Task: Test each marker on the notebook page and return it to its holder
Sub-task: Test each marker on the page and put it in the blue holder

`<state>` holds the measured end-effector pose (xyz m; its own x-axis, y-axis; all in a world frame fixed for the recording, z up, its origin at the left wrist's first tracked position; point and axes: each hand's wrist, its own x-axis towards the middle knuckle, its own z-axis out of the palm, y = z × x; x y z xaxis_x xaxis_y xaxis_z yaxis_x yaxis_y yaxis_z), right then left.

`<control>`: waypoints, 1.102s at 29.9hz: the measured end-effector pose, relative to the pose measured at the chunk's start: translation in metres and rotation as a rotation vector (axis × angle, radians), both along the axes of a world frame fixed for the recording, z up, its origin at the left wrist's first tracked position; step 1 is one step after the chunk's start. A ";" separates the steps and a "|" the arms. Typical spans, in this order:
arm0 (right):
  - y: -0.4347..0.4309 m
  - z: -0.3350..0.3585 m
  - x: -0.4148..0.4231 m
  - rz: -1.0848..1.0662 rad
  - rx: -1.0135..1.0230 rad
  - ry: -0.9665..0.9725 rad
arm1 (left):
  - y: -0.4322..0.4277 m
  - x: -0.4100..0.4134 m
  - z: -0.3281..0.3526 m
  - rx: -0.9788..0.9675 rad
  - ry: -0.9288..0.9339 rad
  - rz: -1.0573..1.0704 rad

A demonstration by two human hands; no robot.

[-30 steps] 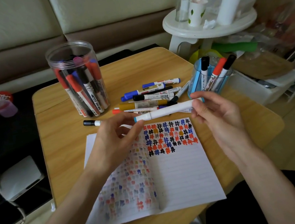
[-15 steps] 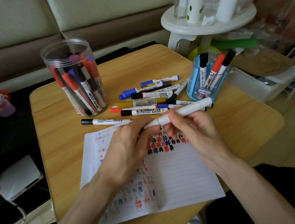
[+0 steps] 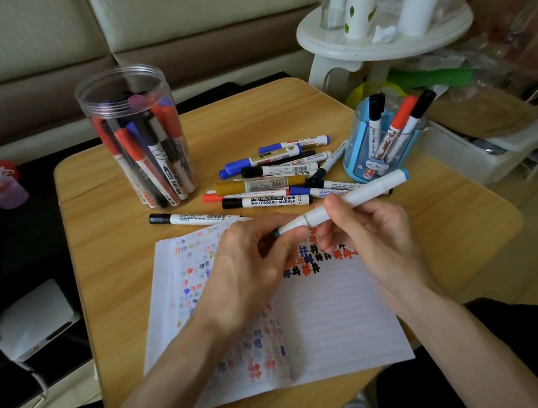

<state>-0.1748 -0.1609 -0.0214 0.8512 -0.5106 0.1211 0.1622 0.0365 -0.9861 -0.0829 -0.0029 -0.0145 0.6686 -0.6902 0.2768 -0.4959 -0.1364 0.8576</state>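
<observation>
Likely uncapping the white marker (image 3: 357, 200) above the notebook page (image 3: 340, 325).
Left hand (image 3: 252, 265) pinches its teal-ended cap (image 3: 281, 230), right hand (image 3: 372, 234) grips the marker; pull straight apart, without bending.

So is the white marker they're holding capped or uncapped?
Capped. No bare tip shows on the white marker; its cap sits flush, the left hand pinching that end, the right hand gripping the barrel.
</observation>
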 end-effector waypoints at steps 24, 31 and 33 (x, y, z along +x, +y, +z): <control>0.014 -0.005 -0.003 0.002 0.088 0.101 | 0.002 -0.001 -0.010 0.057 0.024 0.021; 0.015 -0.003 -0.006 -0.002 0.020 0.105 | 0.003 -0.005 -0.005 -0.001 0.041 0.007; 0.017 -0.004 -0.007 -0.006 0.004 0.106 | 0.003 -0.004 -0.006 -0.002 0.050 0.036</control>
